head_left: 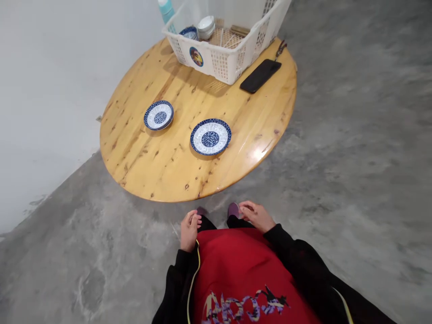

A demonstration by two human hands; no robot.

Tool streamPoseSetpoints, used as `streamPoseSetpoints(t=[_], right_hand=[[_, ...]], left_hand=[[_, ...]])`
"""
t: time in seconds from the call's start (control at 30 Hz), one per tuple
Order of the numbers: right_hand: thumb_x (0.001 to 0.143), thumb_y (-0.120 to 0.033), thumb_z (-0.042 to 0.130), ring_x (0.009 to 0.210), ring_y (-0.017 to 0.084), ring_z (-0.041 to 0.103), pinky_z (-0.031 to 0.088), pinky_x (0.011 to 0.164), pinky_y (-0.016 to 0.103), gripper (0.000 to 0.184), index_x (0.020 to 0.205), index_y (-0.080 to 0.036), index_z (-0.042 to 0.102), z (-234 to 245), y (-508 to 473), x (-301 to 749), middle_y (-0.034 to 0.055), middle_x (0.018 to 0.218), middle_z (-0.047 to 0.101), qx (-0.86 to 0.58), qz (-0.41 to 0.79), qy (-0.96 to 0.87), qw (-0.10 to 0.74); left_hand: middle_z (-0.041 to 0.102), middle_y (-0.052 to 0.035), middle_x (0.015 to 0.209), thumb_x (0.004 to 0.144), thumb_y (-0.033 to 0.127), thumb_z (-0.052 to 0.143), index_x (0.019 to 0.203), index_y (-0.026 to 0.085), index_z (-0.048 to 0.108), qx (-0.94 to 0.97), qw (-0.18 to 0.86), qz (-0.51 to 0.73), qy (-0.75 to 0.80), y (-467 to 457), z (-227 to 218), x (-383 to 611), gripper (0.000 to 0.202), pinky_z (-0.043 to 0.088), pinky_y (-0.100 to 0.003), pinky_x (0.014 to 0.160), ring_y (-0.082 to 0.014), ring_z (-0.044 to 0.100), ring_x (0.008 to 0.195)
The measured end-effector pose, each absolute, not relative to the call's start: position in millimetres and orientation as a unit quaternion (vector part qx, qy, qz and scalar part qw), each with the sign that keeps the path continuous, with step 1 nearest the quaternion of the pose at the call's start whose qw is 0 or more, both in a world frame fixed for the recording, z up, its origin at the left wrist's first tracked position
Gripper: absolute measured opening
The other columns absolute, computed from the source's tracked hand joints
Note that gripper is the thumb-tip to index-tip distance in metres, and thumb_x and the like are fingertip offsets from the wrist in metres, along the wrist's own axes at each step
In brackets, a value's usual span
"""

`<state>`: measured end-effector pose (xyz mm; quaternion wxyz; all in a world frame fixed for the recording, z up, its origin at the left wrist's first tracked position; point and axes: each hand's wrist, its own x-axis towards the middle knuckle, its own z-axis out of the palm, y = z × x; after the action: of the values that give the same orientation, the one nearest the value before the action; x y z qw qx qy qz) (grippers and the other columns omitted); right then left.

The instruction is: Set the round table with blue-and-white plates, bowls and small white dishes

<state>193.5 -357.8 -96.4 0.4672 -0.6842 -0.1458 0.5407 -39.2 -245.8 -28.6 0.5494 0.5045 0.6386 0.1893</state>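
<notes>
Both hands hang in front of the body, short of the table's near edge, touching nothing. My left hand (190,228) is half curled and holds nothing, its fingers loosely apart. Likewise bare, my right hand (258,217) has its fingers loosely bent and apart. On the wooden table, closest to the hands, lies a larger blue-and-white plate (210,137). To its left, a little farther back, sits a small stack of blue-and-white saucers or shallow bowls (159,115), nested together.
A white plastic basket (216,65) stands at the back of the round wooden table (162,175). Inside are white bowls (206,28) and blue-patterned bowls (189,33). A black phone (261,75) with a strap lies right of it. A light-blue bottle (166,10) stands behind, near the wall.
</notes>
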Motion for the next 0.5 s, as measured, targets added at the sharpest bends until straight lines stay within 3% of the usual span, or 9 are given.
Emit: streamPoseSetpoints(t=[0.27,0.5], right_hand=[[0.065,-0.057,0.067,0.058,0.021,0.066,0.054,0.054,0.033,0.039,0.084,-0.023,0.061,-99,-356,167,0.0057,0.071,0.072,-0.72,0.468,-0.087,0.505],[0.07,-0.041,0.063,0.054,0.018,0.066,0.052,0.051,0.028,0.02,0.08,-0.023,0.066,-88,-305,62,0.0014,0.066,0.071,-0.709,0.492,-0.148,0.483]], left_hand=[[0.075,-0.008,0.088,0.077,0.057,0.067,0.107,0.016,0.07,0.55,0.572,0.175,0.583,-219,-25,-78,0.05,0.055,-0.028,0.067,-0.018,0.07,0.074],[0.076,-0.0098,0.087,0.071,0.066,0.069,0.104,0.014,0.07,0.52,0.526,0.233,0.631,-190,-36,-195,0.061,0.057,-0.03,0.065,-0.0194,0.071,0.073]])
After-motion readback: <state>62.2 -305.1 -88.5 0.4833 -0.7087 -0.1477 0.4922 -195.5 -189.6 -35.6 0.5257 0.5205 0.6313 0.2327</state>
